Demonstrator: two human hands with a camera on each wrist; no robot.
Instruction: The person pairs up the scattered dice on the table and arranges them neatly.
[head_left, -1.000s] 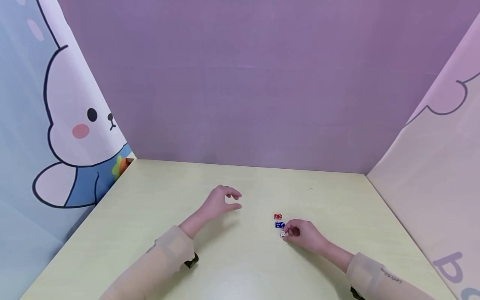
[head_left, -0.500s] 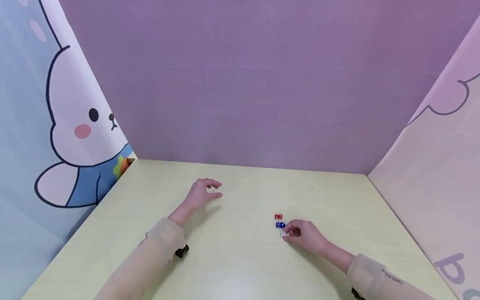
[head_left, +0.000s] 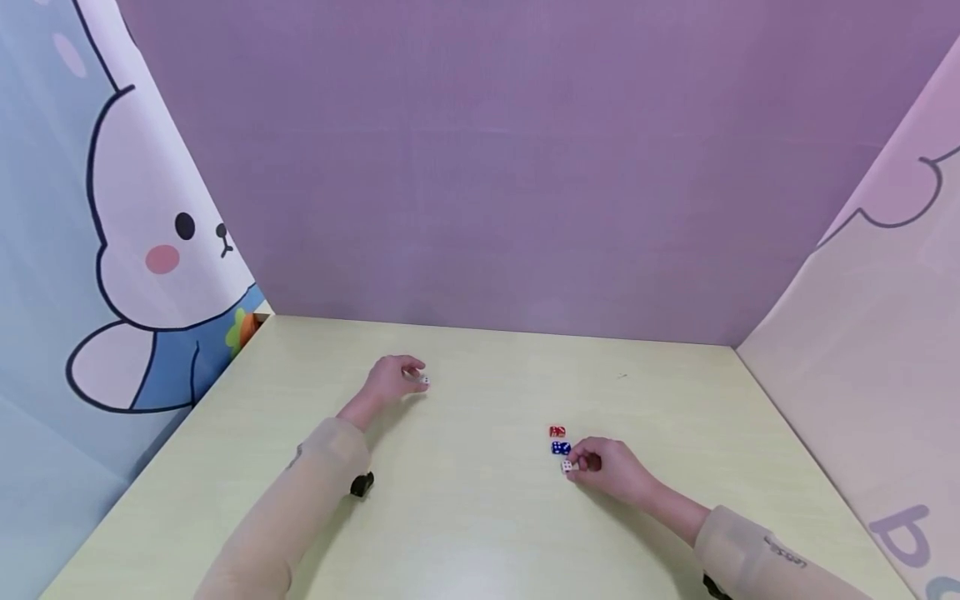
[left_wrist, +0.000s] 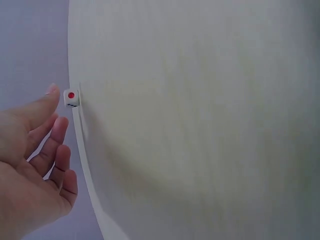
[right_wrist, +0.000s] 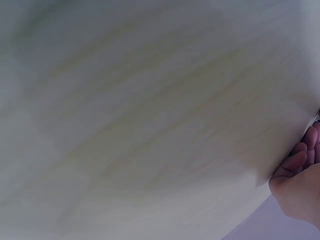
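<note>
My left hand is at the far left of the table, thumb and fingers loosely bent around a white die. In the left wrist view this die shows a red pip, and a small gap separates it from the thumb tip. My right hand pinches at a white die, the front one of a small group; its fingers partly hide the white end of that row. Behind it lie blue dice, then red dice. The right wrist view shows just curled fingers at its edge.
The pale wooden table ends at a purple backdrop. A printed rabbit curtain stands on the left and a pale printed curtain on the right. A small dark mark is on the table at the back right.
My left hand has moved left and slightly back, its fingers drawing closer together around the white die, which came into sight between them. The right hand and the dice beside it stay put.
</note>
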